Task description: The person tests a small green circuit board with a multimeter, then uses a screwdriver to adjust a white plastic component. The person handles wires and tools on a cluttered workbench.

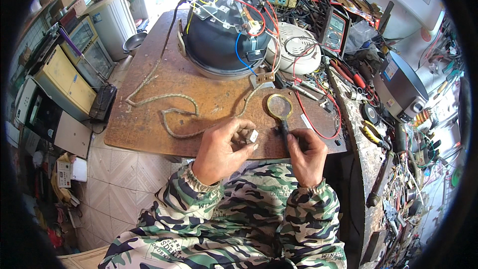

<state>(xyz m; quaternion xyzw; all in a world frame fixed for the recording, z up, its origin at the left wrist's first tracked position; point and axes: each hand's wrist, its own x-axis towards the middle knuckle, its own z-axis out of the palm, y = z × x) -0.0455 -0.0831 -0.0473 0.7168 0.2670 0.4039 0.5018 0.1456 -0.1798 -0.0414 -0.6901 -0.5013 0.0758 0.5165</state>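
My left hand (219,149) is closed, pinching a small whitish block-shaped part (253,135) between thumb and fingers above the table's front edge. What kind of part it is cannot be made out. In my right hand (307,154) is the dark handle of a magnifying glass (280,106), its yellow-rimmed round lens tilted up over the wooden table (144,124). Beyond both hands an upturned black rounded appliance body (214,42) shows its wires and metal brackets. A braided cord (169,99) loops across the wood and passes close by my left hand to a small brown terminal block (265,77).
Right of the appliance lie a white round vented cover (284,65) and a multimeter (335,30) with red leads. Tools, yellow-handled pliers (374,134) and tangled wires crowd the right-hand bench. A grey pot-shaped appliance (403,87) stands there. Cabinets (67,82) line the left.
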